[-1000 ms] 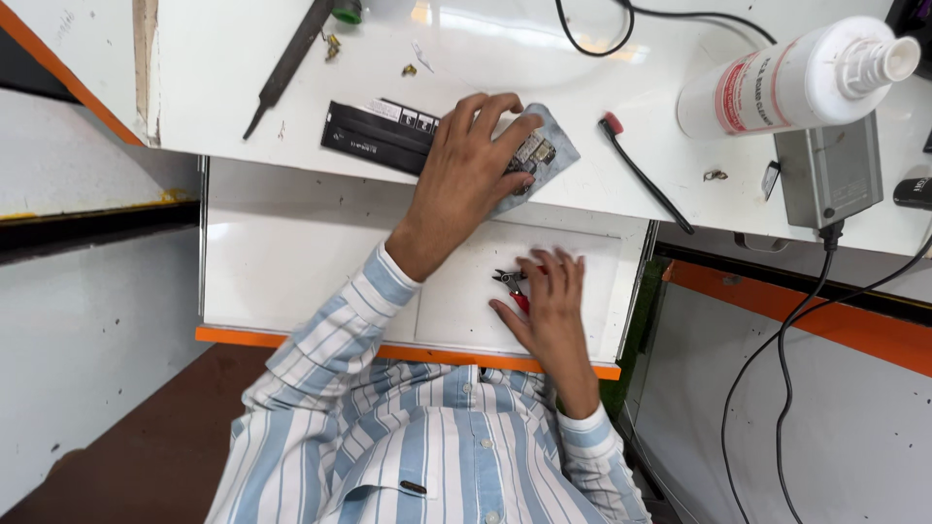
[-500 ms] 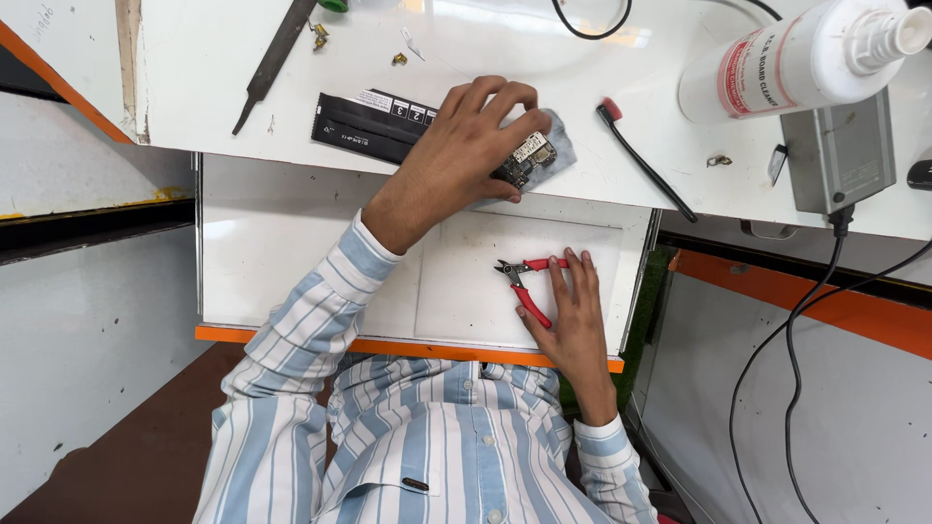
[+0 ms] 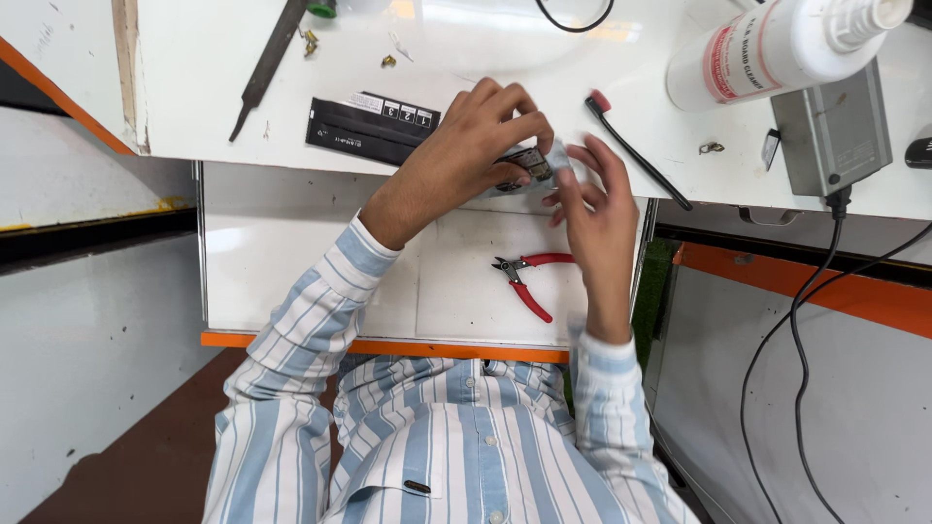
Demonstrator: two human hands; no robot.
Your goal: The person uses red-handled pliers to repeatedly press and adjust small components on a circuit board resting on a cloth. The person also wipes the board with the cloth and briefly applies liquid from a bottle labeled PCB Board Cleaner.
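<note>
At the front edge of the white worktable (image 3: 582, 58), the left hand (image 3: 476, 146) is closed in a grip on a small grey electronic module with a printed label (image 3: 532, 163). The right hand (image 3: 592, 209), fingers loosely spread, touches the module's right end. Red-handled cutting pliers (image 3: 529, 281) lie on the pulled-out white drawer shelf (image 3: 291, 262), just below both hands. A black rectangular battery pack (image 3: 369, 126) lies left of the left hand.

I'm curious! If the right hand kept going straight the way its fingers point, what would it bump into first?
Probably the small grey part held by the left hand; the right hand has its fingertips almost on it. Beyond lies the white tabletop.
</note>
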